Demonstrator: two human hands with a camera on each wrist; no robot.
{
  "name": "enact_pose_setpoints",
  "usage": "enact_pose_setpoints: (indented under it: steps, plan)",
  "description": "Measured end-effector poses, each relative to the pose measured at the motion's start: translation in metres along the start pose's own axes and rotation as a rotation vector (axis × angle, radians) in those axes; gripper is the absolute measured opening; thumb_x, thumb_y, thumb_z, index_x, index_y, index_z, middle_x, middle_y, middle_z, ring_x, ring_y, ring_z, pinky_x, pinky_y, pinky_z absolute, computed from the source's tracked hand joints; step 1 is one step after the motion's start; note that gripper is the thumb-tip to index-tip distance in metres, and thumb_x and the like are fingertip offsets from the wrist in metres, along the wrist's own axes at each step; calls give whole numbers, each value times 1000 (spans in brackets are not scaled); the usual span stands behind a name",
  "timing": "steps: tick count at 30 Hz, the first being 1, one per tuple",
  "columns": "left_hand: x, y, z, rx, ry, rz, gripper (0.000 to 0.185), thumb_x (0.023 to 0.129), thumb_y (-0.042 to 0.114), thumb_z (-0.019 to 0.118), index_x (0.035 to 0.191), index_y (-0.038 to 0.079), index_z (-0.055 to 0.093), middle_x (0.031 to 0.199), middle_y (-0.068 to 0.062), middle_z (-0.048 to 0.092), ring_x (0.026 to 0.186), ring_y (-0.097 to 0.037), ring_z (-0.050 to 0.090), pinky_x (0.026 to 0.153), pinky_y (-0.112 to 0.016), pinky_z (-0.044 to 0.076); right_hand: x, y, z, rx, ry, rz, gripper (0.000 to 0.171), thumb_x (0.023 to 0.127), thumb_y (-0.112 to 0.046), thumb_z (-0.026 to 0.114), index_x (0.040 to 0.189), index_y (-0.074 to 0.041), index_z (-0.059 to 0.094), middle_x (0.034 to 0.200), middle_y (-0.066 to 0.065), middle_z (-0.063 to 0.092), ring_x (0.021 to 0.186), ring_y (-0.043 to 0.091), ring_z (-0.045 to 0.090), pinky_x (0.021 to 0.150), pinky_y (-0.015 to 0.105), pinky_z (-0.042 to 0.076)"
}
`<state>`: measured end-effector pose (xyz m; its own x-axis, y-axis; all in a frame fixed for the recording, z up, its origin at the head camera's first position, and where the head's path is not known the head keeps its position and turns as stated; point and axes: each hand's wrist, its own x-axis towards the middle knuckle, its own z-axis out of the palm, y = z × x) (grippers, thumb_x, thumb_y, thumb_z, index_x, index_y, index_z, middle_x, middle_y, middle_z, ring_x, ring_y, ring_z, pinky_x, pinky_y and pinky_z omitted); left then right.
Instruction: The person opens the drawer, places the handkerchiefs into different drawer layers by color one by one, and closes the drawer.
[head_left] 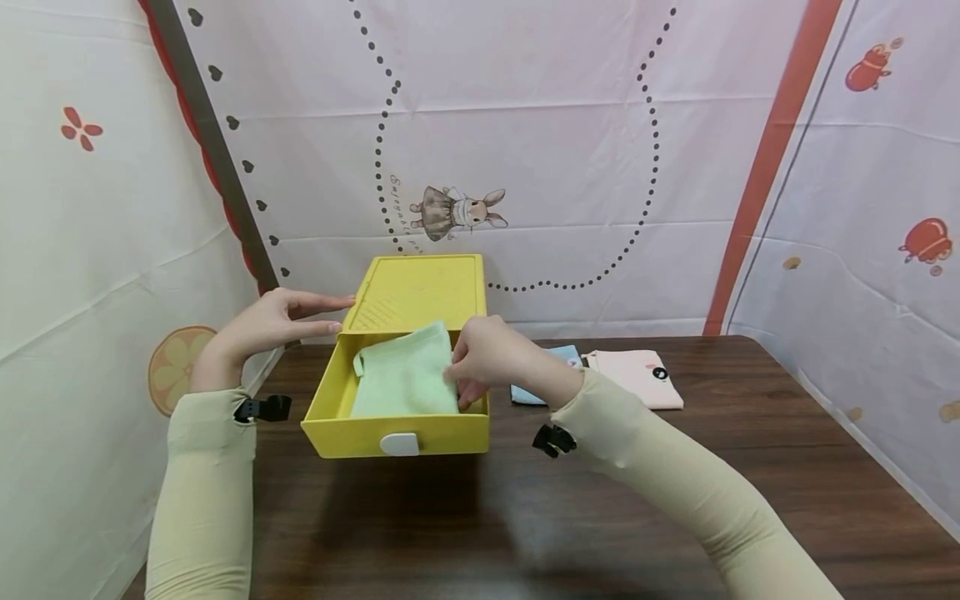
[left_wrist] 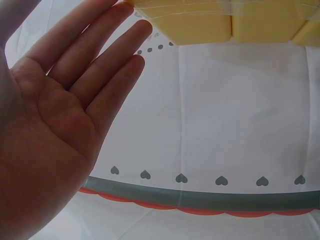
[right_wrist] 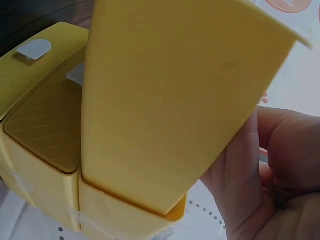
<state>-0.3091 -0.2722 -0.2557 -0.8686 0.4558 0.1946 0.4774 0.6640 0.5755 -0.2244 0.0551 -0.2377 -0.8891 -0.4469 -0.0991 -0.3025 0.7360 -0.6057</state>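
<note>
A pale green folded cloth lies tilted in the pulled-out drawer of a yellow drawer unit, its upper edge rising above the drawer walls. My right hand reaches over the drawer's right side and pinches the cloth's right edge with curled fingers; some fingertips are hidden inside. In the right wrist view the drawer's side wall covers most of the cloth. With fingers extended, my left hand touches the unit's top left edge. The left wrist view shows its open palm.
On the dark wooden table, behind my right wrist, lie a light blue folded cloth and a pink one with a black round mark. More closed yellow drawers with white handles sit below the pulled-out one. Printed curtains surround the table.
</note>
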Motion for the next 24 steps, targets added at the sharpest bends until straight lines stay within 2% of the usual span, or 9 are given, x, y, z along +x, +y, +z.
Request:
enact_pose_setpoints:
  steps: [4, 9, 14, 18, 24]
  plan:
    - [-1, 0, 0, -5, 1, -2, 43, 85, 38, 70, 126, 33, 62, 126, 8, 62, 112, -4, 57, 89, -40, 50, -1, -3, 1, -52, 13, -1, 23, 88, -15, 68, 66, -10, 74, 54, -1, 67, 51, 12, 67, 61, 20, 53]
    - [-1, -1, 0, -5, 3, 3, 42, 85, 38, 70, 126, 33, 62, 126, 9, 62, 115, -9, 57, 89, -41, 49, -4, -4, -1, 15, 8, 25, 16, 87, -14, 69, 76, -6, 75, 56, 1, 68, 57, 18, 70, 58, 23, 54]
    - [-1, -1, 0, -12, -2, 5, 43, 85, 38, 70, 127, 32, 62, 128, 7, 62, 117, -14, 57, 90, -44, 50, -6, -5, -8, 48, 58, 19, 16, 87, -16, 69, 78, -5, 76, 57, 2, 69, 61, 23, 70, 54, 25, 54]
    - [-1, -1, 0, -14, -3, 1, 43, 85, 38, 70, 127, 31, 62, 128, 6, 62, 117, -16, 57, 90, -45, 50, -7, -5, -11, 62, 96, 15, 15, 87, -16, 69, 78, -5, 76, 57, 2, 69, 63, 23, 71, 54, 25, 54]
    - [-1, -1, 0, -19, -2, 5, 43, 85, 38, 70, 127, 30, 62, 128, 6, 62, 118, -18, 57, 90, -48, 49, -7, -3, -11, 94, 104, 7, 13, 87, -14, 69, 82, -3, 75, 61, 3, 69, 63, 21, 71, 54, 25, 54]
